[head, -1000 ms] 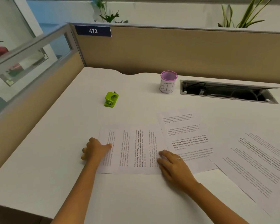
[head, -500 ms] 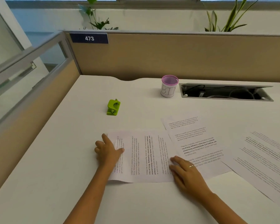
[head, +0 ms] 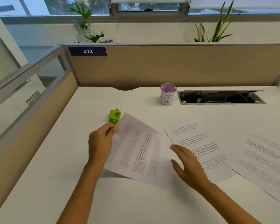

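Note:
My left hand point(head: 102, 141) pinches the left edge of a printed sheet of paper point(head: 139, 151) and holds it lifted and tilted above the white desk point(head: 71, 183). Its far corner reaches close to a small green hole punch point(head: 114, 116) standing on the desk just beyond my fingers. My right hand point(head: 187, 165) hovers with straight fingers over the sheet's right edge and holds nothing. A second printed sheet point(head: 199, 143) lies flat to the right, partly under my right hand. A third sheet point(head: 265, 162) lies further right.
A white cup with a purple rim marked BIN point(head: 168, 94) stands at the back of the desk. Beside it an open cable tray point(head: 220, 97) is sunk into the desk. Beige partition walls point(head: 168, 67) close off the back and left side.
My left hand has gripped the sheet's left edge and lifted it off the desk, turning it towards the hole punch. My right hand has come off the paper.

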`<move>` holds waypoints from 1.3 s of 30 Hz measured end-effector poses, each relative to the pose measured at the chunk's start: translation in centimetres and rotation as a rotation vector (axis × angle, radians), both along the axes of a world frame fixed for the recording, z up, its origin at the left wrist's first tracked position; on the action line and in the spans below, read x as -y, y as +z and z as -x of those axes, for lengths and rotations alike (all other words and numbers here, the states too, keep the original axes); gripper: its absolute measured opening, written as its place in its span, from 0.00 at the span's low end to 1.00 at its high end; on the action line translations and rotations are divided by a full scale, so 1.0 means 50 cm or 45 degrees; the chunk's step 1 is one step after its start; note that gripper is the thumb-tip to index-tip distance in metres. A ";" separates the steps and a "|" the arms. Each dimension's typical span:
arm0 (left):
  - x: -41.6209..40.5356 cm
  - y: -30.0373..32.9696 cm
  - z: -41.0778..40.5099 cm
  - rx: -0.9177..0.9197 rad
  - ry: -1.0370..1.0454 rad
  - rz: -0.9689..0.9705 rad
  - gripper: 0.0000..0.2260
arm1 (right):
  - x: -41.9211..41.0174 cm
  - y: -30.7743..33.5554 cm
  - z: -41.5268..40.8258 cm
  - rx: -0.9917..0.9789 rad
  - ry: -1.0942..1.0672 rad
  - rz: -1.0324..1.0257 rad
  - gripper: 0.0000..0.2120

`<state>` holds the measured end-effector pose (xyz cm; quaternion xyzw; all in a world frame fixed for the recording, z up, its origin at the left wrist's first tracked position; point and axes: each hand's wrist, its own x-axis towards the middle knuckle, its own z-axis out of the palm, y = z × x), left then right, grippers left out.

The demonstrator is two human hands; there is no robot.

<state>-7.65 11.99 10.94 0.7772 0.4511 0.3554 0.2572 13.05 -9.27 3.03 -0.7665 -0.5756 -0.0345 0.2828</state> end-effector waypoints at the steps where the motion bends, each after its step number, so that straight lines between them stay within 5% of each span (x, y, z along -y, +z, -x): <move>1: -0.001 0.032 -0.001 0.042 -0.064 -0.110 0.06 | -0.026 0.028 0.000 -0.083 -0.029 -0.042 0.28; 6: 0.005 0.179 -0.015 0.110 -0.432 -0.529 0.08 | -0.145 0.174 -0.006 -0.493 0.026 -0.050 0.40; 11: -0.009 0.244 -0.038 0.158 -0.494 -0.764 0.09 | -0.152 0.227 -0.019 -0.504 0.153 -0.182 0.11; 14: -0.030 0.236 -0.050 0.141 -0.412 -0.783 0.10 | -0.130 0.228 -0.053 -0.387 0.123 -0.318 0.07; 21: 0.003 0.088 -0.148 0.616 -0.111 -0.107 0.05 | -0.049 0.216 -0.210 -0.694 -0.148 -0.400 0.06; 26: 0.090 -0.080 -0.262 0.390 -0.148 0.378 0.09 | 0.023 0.143 -0.335 -0.998 -0.419 -0.185 0.05; 30: 0.151 -0.162 -0.337 0.112 -0.125 0.935 0.18 | 0.063 0.057 -0.392 -1.012 -0.531 0.109 0.11; 39: 0.216 -0.173 -0.438 -0.037 -0.037 0.827 0.21 | 0.059 -0.021 -0.424 -0.609 -0.493 0.394 0.07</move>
